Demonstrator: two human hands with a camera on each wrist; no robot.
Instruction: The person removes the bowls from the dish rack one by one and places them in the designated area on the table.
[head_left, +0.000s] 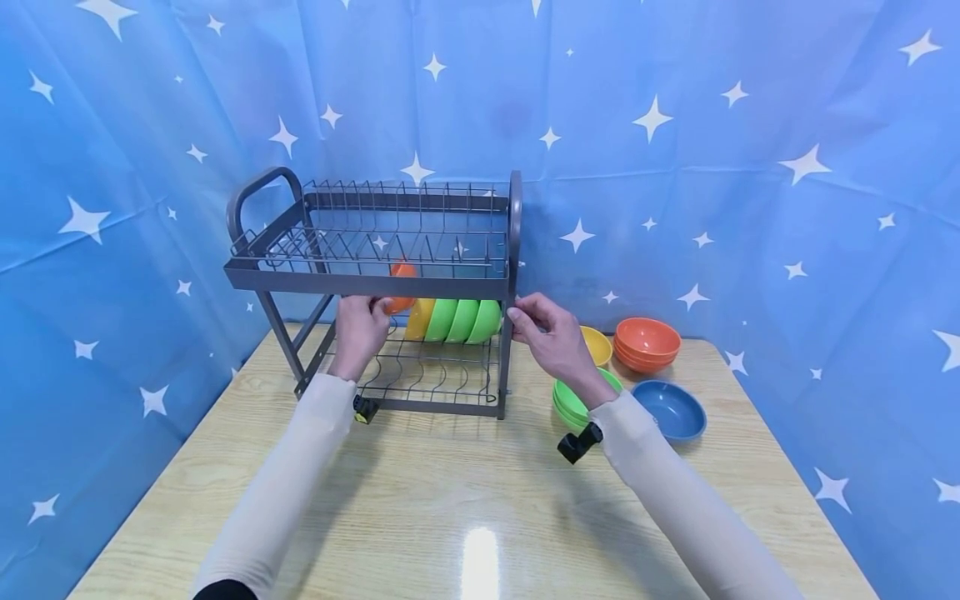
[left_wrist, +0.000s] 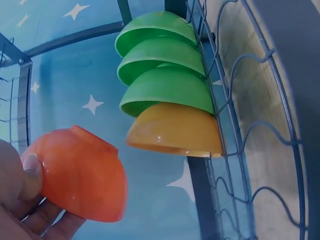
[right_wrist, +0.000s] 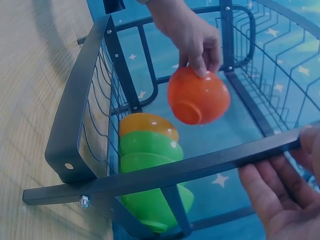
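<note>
My left hand (head_left: 360, 333) grips an orange bowl (left_wrist: 85, 175) by its edge, thumb on one side and fingers on the other. The bowl hangs on its side between the two tiers of a dark grey dish rack (head_left: 367, 285). Beside it on the lower tier, a yellow bowl (left_wrist: 175, 131) and three green bowls (left_wrist: 167, 90) stand on edge in a row, apart from the orange one. With thumb and fingers, my right hand (head_left: 551, 333) holds the rack's right upright (right_wrist: 215, 167).
Right of the rack, stacked orange bowls (head_left: 648, 337), a yellow bowl (head_left: 597, 346), stacked green bowls (head_left: 573, 404) and a blue bowl (head_left: 670, 410) sit on the wooden table (head_left: 420, 500). A blue star-patterned curtain (head_left: 600, 125) hangs behind and at both sides.
</note>
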